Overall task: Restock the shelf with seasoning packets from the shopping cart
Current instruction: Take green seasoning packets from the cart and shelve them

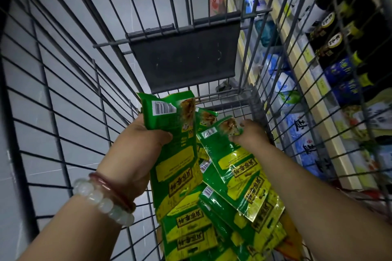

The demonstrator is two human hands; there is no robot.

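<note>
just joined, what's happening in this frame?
A person is reaching into a wire shopping cart full of green and yellow seasoning packets. The left hand grips a held packet lifted above the pile, and the right hand pinches the top edge of another packet lying on the pile. The shelf stands to the right of the cart, stocked with other goods. No packet has reached it yet.

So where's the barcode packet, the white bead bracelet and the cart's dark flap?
barcode packet (169, 125): head view, green upper face beside its barcode.
white bead bracelet (101, 199): head view, bead mid-wrist.
dark flap (186, 57): head view, panel centre.
</note>
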